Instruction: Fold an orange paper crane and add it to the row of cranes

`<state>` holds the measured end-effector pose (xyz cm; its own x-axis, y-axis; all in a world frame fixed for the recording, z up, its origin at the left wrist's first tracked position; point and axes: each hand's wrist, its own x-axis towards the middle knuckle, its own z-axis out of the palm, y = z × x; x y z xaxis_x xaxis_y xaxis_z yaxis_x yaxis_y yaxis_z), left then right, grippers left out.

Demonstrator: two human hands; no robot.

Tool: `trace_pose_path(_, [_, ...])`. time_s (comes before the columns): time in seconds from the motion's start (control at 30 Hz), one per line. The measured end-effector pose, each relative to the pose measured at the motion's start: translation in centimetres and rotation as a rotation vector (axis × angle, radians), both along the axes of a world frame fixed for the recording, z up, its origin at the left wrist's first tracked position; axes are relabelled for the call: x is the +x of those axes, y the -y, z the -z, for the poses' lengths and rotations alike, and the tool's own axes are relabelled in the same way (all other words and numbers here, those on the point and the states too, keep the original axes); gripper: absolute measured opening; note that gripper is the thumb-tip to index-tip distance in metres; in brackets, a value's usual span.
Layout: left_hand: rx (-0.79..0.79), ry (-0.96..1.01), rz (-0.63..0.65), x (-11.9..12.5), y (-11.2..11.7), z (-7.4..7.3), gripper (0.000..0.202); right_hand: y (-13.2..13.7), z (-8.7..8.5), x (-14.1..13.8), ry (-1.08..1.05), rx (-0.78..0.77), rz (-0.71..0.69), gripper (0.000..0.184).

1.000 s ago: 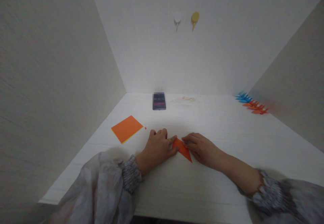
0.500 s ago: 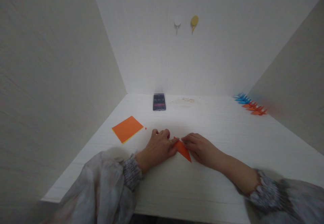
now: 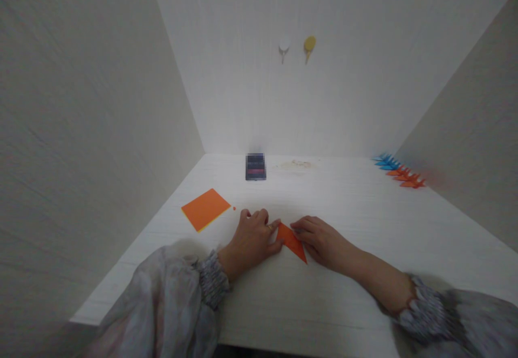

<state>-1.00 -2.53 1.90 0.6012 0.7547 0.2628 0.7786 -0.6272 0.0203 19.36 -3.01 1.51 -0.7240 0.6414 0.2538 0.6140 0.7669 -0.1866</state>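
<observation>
A folded piece of orange origami paper (image 3: 292,242) lies on the white table between my two hands, one pointed corner aimed toward me. My left hand (image 3: 254,235) grips its left edge between the thumb and index finger, the other fingers curled; a ring shows on it. From the other side, my right hand (image 3: 318,238) has its fingers together on the paper's right edge. Parts of both edges are hidden under the fingertips.
Left of my hands lies a stack of orange paper (image 3: 206,210) with a yellow edge, a tiny orange scrap (image 3: 234,208) beside it. A dark blurred box (image 3: 256,167) stands by the back wall. Blue paper cranes (image 3: 387,161) and orange paper cranes (image 3: 407,177) line the right wall.
My left index finger has drawn back to the left, so more of the folded paper's top shows. My right hand stays nearly in place. The view has tilted slightly upward.
</observation>
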Motion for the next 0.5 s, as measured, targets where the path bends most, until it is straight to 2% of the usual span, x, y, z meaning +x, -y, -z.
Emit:
trace_pose_path(0.3, [-0.059,0.069,0.198,-0.1,-0.4,0.1,0.03,-0.2,0.1,0.4,0.031,0.03,-0.019,0.024])
trace_pose_path(0.5, [-0.148,0.101,0.387,-0.3,-0.3,-0.1,0.032,-0.5,-0.1,1.1,0.072,0.108,0.077,0.026])
